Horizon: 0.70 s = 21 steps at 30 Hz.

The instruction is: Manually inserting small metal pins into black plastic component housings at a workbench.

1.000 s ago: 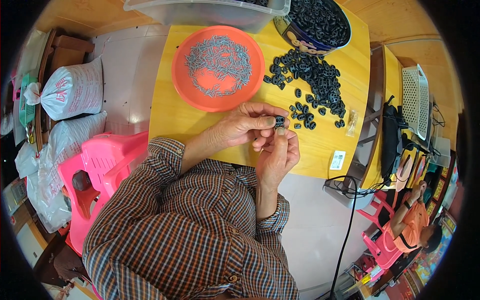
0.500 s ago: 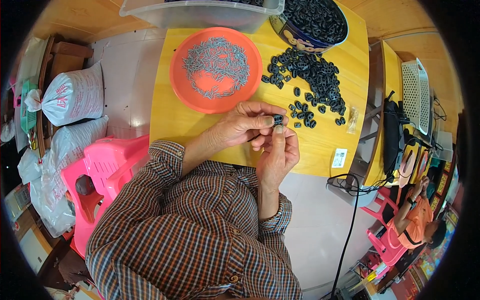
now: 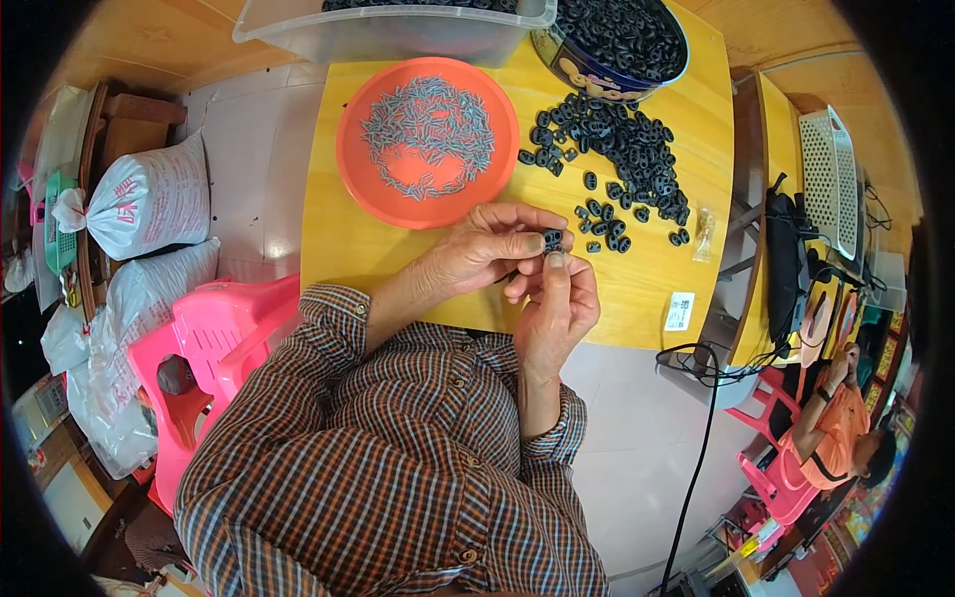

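Note:
My left hand (image 3: 482, 251) and my right hand (image 3: 557, 308) meet over the near part of the yellow table (image 3: 338, 239), both pinching one small black rubber part (image 3: 552, 239) between their fingertips. Just beyond the hands lies a loose heap of the same black parts (image 3: 617, 159). An orange plate (image 3: 363, 184) holding several small grey metal pins (image 3: 428, 134) sits to the left of the heap.
A round dark tin (image 3: 597, 70) full of black parts and a clear plastic bin (image 3: 398, 30) stand at the table's far edge. A pink plastic stool (image 3: 209, 348) and white sacks (image 3: 149, 199) are at my left. A second person in orange (image 3: 836, 428) sits at the right.
Both hands have stayed together on the small black part, with only slight finger shifts. The view has moved a little.

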Tool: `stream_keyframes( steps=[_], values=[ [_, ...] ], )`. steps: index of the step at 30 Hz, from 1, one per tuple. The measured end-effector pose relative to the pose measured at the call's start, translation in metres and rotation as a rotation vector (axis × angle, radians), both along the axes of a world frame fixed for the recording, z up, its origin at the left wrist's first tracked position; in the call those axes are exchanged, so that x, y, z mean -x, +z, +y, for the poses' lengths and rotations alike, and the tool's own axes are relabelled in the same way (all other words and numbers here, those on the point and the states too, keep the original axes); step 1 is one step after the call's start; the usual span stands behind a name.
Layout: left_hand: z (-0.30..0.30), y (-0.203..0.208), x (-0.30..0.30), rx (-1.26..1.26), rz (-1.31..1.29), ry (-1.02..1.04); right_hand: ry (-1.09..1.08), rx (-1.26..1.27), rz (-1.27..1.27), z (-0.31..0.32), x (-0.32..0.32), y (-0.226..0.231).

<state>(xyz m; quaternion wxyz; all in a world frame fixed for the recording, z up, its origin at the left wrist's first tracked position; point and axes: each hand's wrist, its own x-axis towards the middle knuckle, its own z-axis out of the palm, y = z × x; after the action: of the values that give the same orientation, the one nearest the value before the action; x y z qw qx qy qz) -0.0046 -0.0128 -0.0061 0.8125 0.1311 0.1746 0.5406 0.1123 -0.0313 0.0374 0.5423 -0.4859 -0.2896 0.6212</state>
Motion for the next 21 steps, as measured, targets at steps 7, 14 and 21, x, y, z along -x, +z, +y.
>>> stream_keyframes(
  steps=[7, 14, 21],
  values=[
    [0.0000, -0.0049, -0.0002, -0.026, -0.002, -0.002, -0.012, 0.013, 0.010, 0.0009, 0.0001, 0.0015],
    [-0.0004, -0.0037, -0.0013, -0.052, 0.045, 0.031, -0.009, 0.016, 0.023, 0.0027, -0.0020, 0.0044],
    [0.0000, -0.0006, -0.0019, -0.025, 0.043, 0.041, -0.029, 0.006, -0.012, 0.0045, 0.0014, 0.0066]
  ],
)
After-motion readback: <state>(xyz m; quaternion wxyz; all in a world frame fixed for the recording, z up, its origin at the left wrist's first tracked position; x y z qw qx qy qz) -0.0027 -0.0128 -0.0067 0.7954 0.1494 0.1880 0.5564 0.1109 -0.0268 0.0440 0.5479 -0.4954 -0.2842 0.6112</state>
